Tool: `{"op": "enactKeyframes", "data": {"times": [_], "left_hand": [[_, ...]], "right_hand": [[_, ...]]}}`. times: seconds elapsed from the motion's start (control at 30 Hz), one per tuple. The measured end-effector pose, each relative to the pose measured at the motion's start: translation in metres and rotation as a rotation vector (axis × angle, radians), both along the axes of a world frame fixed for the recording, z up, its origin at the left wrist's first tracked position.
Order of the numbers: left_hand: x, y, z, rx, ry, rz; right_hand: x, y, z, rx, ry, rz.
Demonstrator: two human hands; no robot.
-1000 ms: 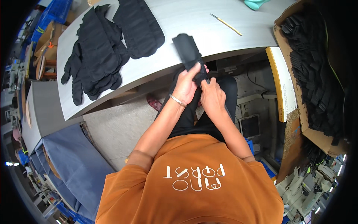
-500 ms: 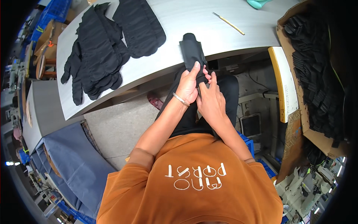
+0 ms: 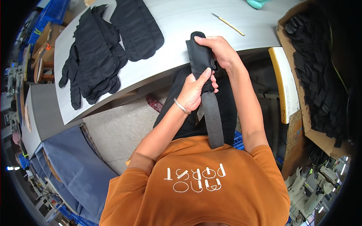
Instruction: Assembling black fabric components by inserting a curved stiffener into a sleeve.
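Note:
A black fabric sleeve (image 3: 199,56) is stretched out at the near edge of the grey table (image 3: 177,26). A long dark grey foam strip (image 3: 212,116) sticks out of its near end and hangs down toward my chest. My right hand (image 3: 220,51) grips the far part of the sleeve at the table edge. My left hand (image 3: 196,90), with a silver bracelet on the wrist, clasps the sleeve's near end where the strip comes out.
Two piles of black fabric pieces (image 3: 94,60) lie on the table at the left. A thin yellow-handled tool (image 3: 228,24) rests at the far right. A cardboard box (image 3: 320,75) of black foam strips stands at my right, beside a white board with a yellow edge (image 3: 283,83).
My hands have drawn apart: the right one moved up the sleeve toward the table, and the foam strip now hangs out long from the sleeve's near end.

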State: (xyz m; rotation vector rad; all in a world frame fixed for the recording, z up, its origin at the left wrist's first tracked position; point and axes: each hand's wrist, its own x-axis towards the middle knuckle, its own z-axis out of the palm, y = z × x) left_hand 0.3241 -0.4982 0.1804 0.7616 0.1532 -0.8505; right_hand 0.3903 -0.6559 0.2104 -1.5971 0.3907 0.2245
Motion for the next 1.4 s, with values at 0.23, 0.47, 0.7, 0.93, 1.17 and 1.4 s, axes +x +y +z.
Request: {"op": "enactKeyframes", "data": {"times": [0.23,0.47,0.7,0.93,1.17,1.4], "left_hand": [[0.006,0.006,0.006,0.053,-0.086,-0.026],[-0.028,0.012,0.006,0.0,-0.032,-0.19],[0.01,0.014,0.003,-0.315,0.282,-0.216],[0.009,0.006,-0.003,-0.098,0.128,-0.239],[-0.039,0.026,0.004,0.037,0.013,-0.234],[-0.045,0.036,0.007,-0.022,0.066,-0.26]], "right_hand": [[0.027,0.003,-0.029,0.298,0.035,-0.254],[0.046,-0.011,-0.033,0.148,-0.031,-0.245],[0.042,-0.015,-0.046,0.109,-0.12,-0.234],[0.054,-0.013,-0.065,-0.538,-0.313,-0.152],[0.043,0.019,-0.065,-1.056,-0.386,-0.135],[0.054,0.011,-0.065,-1.062,-0.377,-0.149]]}}
